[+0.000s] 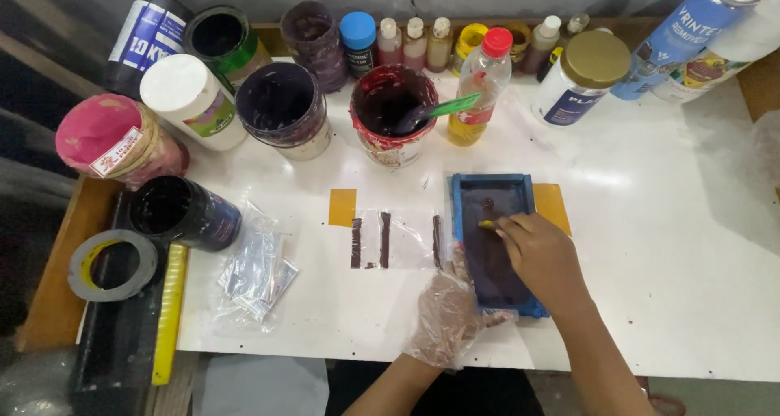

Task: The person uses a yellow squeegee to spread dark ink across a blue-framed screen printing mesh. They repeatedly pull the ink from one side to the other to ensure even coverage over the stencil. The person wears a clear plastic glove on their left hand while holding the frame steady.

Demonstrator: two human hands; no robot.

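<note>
From my remote seat I saw the white desk (650,245) filling most of the frame, its wooden edge showing at the left. Along the top sat a crowd of ink tubs and bottles: a pink-lidded tub (110,136) at the far left, a white-lidded jar (188,99) beside it, a dark open tub (283,109) near the upper centre, and a red-smeared tub (392,111) with a green spatula (443,109) leaning in it. A clear bottle with a red cap (479,87) stood just right of that tub, and a gold-lidded jar (581,79) further right. At the lower left lay a roll of grey tape (112,264), a black tub on its side (183,213) and some clear plastic pouches (253,271).

Right of centre lay the blue-framed printing screen (494,249), flat on the desk, its mesh dark with ink. My left hand (445,318), in a thin clear glove, rested at the frame's lower left corner, fingers spread and pressing it down. My right hand (540,253) was bare, fingers pinched narrowly on a small yellow-tipped tool (486,223) that touched the mesh in the upper part of the screen. Just left of the screen lay a clear film with dark printed stripes (383,241), and an orange tab (342,207) sat at its upper left.
</note>
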